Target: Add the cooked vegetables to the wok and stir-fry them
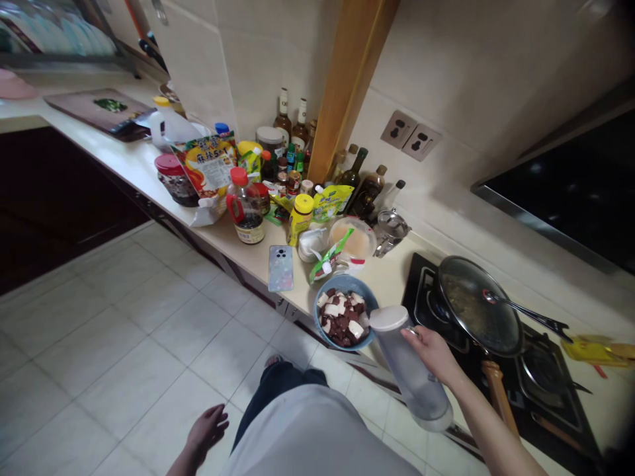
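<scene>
My right hand grips the handle of a clear plastic pitcher with a white lid, held at the counter's front edge. Just left of the pitcher sits a blue bowl filled with dark red and white cubes. To the right of my hand a lidded pan with a glass lid and a wooden handle rests on the gas hob. My left hand hangs low by my side over the floor tiles, fingers apart, holding nothing.
The counter is crowded with sauce bottles, jars and packets. A phone lies near its front edge. A cutting board with greens is at the far left. A yellow utensil lies right of the hob.
</scene>
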{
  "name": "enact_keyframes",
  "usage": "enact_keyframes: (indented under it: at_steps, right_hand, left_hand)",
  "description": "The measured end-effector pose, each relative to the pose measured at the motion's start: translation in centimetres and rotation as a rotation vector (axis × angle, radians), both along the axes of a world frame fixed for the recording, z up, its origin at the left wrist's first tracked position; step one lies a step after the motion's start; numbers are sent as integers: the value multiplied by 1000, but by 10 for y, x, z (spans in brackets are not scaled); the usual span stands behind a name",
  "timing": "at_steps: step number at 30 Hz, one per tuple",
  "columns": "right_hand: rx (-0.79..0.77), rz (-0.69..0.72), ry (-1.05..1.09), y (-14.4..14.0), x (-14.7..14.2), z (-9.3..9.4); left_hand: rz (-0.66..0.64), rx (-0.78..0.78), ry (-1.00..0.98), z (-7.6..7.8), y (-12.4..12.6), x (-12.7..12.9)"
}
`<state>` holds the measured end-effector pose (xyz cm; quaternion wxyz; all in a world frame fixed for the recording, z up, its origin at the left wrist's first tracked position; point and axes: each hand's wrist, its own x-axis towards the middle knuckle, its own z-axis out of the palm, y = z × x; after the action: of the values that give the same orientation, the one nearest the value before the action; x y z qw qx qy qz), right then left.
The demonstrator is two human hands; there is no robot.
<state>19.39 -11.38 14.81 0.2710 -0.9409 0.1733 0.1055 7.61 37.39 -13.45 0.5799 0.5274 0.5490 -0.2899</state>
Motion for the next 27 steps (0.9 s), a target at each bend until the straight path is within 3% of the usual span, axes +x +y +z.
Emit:
enact_keyframes:
  at_steps: [18, 27]
  right_hand:
    - [-6, 13, 5, -3, 1, -4]
    - [151, -83, -34, -4, -6, 1]
  left_hand:
    - [-13, 19, 1, 6, -6, -2]
    - [-6, 10, -8, 9, -7, -4]
